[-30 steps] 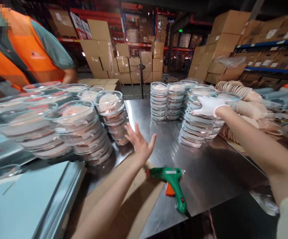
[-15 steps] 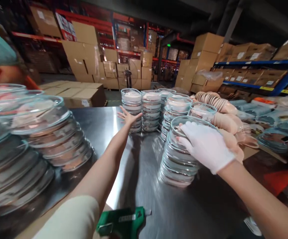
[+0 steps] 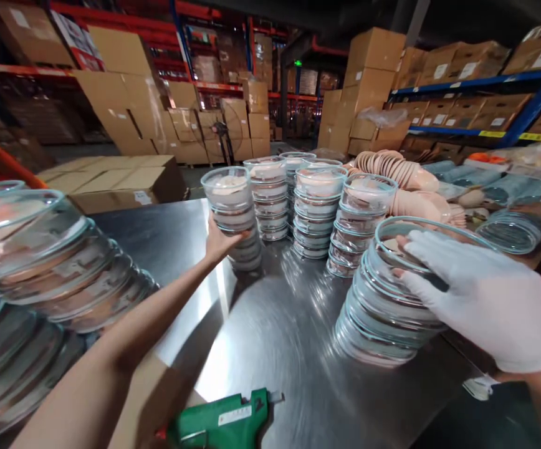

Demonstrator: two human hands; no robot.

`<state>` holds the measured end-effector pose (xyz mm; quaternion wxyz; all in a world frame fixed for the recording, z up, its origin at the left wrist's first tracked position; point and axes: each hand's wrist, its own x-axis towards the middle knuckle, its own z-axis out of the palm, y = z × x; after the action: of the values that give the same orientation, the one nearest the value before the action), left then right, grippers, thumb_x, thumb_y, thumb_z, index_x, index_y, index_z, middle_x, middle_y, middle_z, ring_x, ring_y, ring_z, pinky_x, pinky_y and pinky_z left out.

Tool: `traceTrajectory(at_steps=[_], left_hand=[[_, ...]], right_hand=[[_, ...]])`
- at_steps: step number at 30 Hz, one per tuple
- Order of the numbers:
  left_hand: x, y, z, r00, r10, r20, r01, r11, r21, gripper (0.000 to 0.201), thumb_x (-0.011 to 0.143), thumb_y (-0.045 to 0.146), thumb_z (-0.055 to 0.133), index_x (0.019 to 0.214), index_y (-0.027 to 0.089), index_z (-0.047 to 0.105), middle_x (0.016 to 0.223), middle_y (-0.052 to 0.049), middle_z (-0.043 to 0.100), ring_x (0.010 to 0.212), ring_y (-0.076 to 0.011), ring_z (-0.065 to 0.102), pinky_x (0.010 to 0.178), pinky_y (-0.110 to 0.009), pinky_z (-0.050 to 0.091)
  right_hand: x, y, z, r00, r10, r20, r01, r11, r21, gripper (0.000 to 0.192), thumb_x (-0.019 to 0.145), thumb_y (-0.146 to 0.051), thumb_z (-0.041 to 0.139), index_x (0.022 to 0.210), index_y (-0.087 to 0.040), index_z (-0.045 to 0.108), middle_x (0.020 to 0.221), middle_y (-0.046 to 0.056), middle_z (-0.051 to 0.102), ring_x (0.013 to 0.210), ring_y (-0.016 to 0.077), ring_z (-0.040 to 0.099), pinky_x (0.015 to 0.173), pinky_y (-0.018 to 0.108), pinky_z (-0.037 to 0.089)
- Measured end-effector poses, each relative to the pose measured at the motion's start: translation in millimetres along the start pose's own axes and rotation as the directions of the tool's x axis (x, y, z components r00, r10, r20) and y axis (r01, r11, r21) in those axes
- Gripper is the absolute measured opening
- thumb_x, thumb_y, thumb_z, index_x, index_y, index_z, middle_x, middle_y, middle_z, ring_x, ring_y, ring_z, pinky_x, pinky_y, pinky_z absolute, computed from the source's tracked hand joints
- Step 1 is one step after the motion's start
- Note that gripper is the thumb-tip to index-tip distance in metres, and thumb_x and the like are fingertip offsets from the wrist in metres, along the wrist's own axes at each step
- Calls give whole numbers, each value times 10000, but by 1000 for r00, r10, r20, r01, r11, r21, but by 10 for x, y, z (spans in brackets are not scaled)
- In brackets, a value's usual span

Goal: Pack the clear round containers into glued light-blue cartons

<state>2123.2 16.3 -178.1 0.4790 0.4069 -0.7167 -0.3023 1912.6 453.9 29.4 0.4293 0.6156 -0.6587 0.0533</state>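
My bare left hand [image 3: 218, 240] grips the far tub stack [image 3: 233, 212]; gloved right hand [image 3: 480, 299] rests open, I think, on the near stack [image 3: 383, 312].

A green plastic glue gun [image 3: 219, 426] with a white label lies at the shiny silver steel table's [image 3: 280, 337] near edge; clear round lidded dishes [image 3: 320, 209] hold pale pink pads; the right hand [image 3: 480, 299] wears a white glove.

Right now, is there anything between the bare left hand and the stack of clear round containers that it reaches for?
Nothing visible: the left hand already touches the side of the stack of clear round containers on the steel table.
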Motion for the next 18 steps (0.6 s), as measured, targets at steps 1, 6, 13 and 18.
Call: traceTrajectory(at_steps=[1,6,13,18], left_hand=[[-144,57,12,999,15,52,-14,1000,-18,1264,672,502,954,1632,146,213,1650,-248,443,1490,-424,504,1210,-592,436],[-771,546,420,929,170,328,-98,969,-225,1385,545,603,985,1646,198,249,1605,-194,535,1479,-420,534,1240,-553,440],[-1509,1251,1083,847,304,436,-108,902,-418,1539,513,802,919,1728,272,138,1733,-180,365,1562,-457,416,1272,-619,404],[-1322,1086,1205,940,182,289,-62,923,-380,983,953,863,345,1713,269,155,1632,-164,514,1513,-317,520,1229,-511,471]], right_hand=[[-23,34,1,1000,15,6,-15,1000,-6,437,1086,-468,410,1064,-215,766,1042,90,817,851,315,758,703,419,528],[-116,146,33,998,67,9,-67,998,13,386,1024,-462,531,1177,-211,781,1174,97,810,1022,322,764,822,409,563],[-155,170,107,983,160,89,-169,979,112,413,996,-425,592,1255,-162,777,1264,157,777,1147,372,731,975,493,561],[-321,265,126,986,165,-11,-156,954,255,451,1013,-459,589,1382,-220,690,1328,141,746,1276,380,682,1164,580,469]])
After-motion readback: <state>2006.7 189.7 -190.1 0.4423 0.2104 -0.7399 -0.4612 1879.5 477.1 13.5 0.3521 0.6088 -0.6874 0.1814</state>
